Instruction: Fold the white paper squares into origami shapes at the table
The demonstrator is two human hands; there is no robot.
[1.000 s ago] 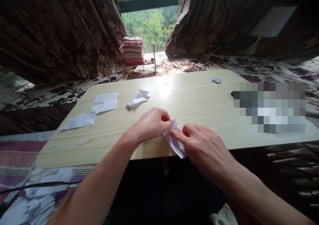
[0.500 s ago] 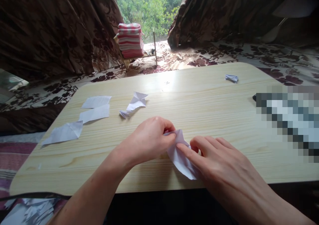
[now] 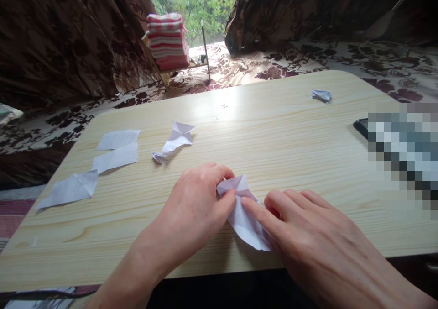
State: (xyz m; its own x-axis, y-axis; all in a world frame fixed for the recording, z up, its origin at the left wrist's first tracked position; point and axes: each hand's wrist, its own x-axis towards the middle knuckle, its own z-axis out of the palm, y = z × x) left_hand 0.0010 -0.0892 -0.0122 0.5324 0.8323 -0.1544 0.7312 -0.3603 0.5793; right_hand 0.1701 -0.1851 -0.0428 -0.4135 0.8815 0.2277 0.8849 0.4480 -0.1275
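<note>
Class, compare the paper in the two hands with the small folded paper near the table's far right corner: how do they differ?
The paper in the hands is broader and partly spread; the small folded paper is a compact, narrow bundle. The first has the left hand and right hand on it; the second lies untouched on the table. Both are pale and creased.

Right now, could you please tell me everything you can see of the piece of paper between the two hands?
The piece of paper looks white, thin and creased, with folds meeting near its pointed upper end and a broader, slightly curled lower part. It slants down to the right, above the near edge of the table. The left hand pinches its upper left; the right hand rests an index fingertip on it and hides part of its right side.
</note>
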